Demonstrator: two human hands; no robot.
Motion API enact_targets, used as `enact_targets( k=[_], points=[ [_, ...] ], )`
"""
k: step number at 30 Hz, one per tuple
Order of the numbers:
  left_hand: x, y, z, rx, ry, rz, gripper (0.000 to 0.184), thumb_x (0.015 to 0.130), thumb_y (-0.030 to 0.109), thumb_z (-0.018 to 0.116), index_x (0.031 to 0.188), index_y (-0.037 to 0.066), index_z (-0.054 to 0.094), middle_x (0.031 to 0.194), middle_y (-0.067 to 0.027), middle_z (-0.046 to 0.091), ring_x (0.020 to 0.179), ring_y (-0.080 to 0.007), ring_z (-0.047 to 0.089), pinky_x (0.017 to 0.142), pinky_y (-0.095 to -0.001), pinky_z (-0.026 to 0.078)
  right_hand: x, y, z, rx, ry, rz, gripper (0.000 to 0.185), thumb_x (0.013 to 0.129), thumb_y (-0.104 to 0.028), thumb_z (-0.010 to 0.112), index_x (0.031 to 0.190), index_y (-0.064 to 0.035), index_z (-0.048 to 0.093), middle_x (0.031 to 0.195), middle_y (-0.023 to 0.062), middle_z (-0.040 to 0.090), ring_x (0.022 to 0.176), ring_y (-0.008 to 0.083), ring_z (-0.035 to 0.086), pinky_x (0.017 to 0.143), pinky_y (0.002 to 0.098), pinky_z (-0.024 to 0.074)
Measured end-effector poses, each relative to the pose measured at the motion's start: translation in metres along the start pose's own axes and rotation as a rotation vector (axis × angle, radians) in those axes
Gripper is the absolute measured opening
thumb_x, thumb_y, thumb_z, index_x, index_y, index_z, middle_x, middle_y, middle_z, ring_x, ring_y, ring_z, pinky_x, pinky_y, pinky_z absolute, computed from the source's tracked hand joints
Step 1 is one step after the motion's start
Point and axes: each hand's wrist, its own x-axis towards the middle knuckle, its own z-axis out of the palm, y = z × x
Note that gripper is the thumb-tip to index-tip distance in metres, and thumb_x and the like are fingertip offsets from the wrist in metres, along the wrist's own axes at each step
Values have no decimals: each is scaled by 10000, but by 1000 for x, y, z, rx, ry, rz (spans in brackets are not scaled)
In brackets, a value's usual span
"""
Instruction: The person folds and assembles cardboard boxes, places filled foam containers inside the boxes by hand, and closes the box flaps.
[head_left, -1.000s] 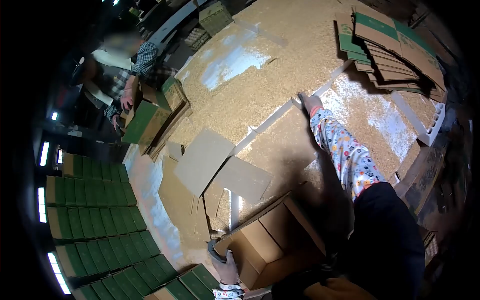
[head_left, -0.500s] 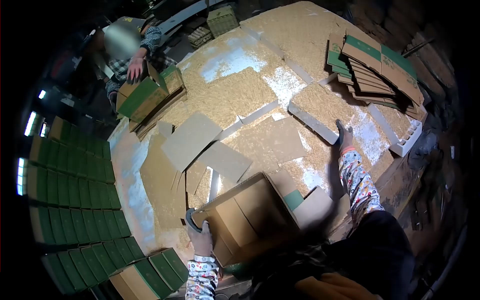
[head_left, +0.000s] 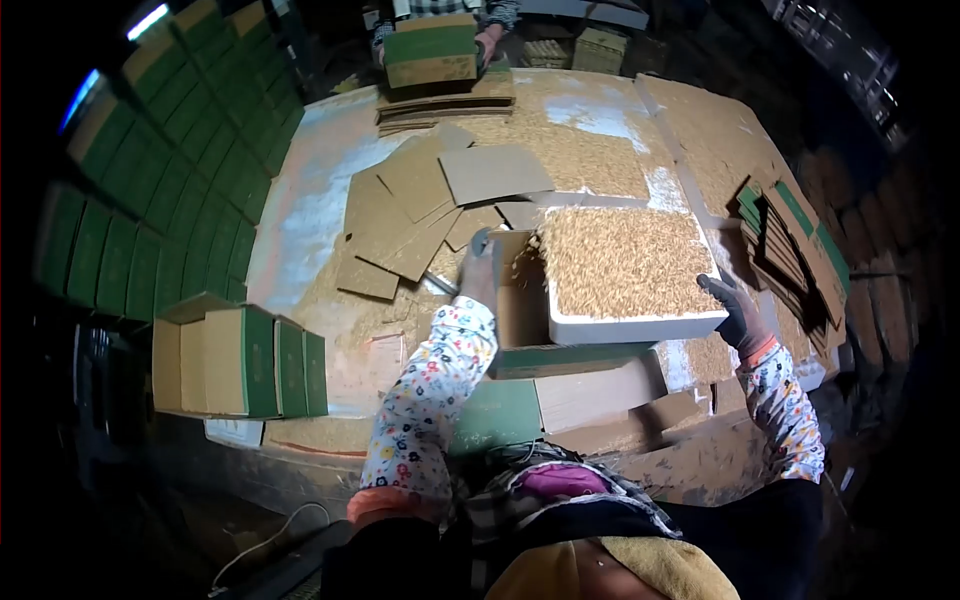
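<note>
My left hand grips the left wall of an open cardboard box, brown inside and green outside. Over the right part of this box is a white foam tray, heaped with loose tan husk-like bits. Some bits spill off the tray's left edge into the box. Gloved in grey, my right hand holds the tray by its right end, fingers on the rim. What lies at the bottom of the box is hidden by the tray.
Across the table another person's hands hold a green and brown box above stacked flat cardboard. Loose cardboard sheets lie mid-table. Folded boxes are piled at right. Green boxes form a wall at left, near an open box.
My right hand has taken hold of the foam tray and brought it over the box. My left hand stays on the box. My view has turned, and the other person's box is now held level.
</note>
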Motion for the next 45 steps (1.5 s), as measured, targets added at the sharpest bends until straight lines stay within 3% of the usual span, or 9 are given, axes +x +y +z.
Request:
enact_targets(
  k=[2,9,12,23,27,35,38,43,45],
  points=[
    [-11,-19,15,-84,-152,296,314,937,117,478,1243,50,468,1121,-122,561,1019,-215,543,898,-311,434,56,-81,-7,758,63,588,492,850,-113,625,1293,22,460,1091,72,591,1023,125,532,917,265,416],
    [-16,16,-56,153,-170,115,380,913,242,556,1238,57,488,1219,-113,506,1093,-246,509,959,-342,399,35,-52,128,895,-169,876,415,828,-120,660,1200,8,529,871,15,607,764,77,548,667,234,457],
    [1,43,-103,1656,276,833,376,841,231,562,1179,71,519,1122,-159,512,1005,-321,521,977,-397,357,34,-50,139,930,-51,981,363,826,-92,644,1148,48,552,943,48,623,832,92,563,748,244,470],
    [-31,131,-42,1702,401,1455,164,817,198,540,957,114,558,864,-44,535,832,-209,538,736,-367,426,61,-114,112,561,536,571,364,854,-70,582,1192,51,524,1107,161,614,970,210,610,853,303,475],
    [-115,102,13,1627,-329,1641,82,797,136,571,879,144,564,815,-36,544,805,-204,549,647,-355,444,68,-160,56,399,832,194,462,866,-55,520,1295,72,407,1314,204,458,1197,275,473,1023,355,365],
    [-124,0,25,2136,-1121,260,342,835,298,550,1123,115,571,1044,-120,582,1120,-260,510,960,-445,363,63,-120,142,-220,-351,263,697,777,-420,627,1316,-30,416,1316,217,440,1192,396,457,1012,442,355],
    [-135,11,28,2068,-647,802,438,843,327,535,1215,95,527,1190,-153,544,1083,-306,524,988,-465,335,100,-103,120,304,-488,398,713,782,-444,591,1346,-54,395,1281,223,493,1176,368,483,1010,420,364],
    [-112,-13,56,2155,-469,276,458,835,288,541,1235,74,479,1212,-167,505,1118,-321,499,939,-448,397,99,-62,140,121,-563,293,679,772,-404,581,1337,-61,425,1209,212,536,1137,366,503,1004,459,361],
    [-98,4,48,1921,-330,707,441,835,236,539,1236,61,477,1176,-183,520,1096,-329,511,944,-430,404,105,-47,121,902,-432,377,593,798,-277,562,1325,-39,430,1139,188,574,1076,326,543,970,402,401]
  ],
)
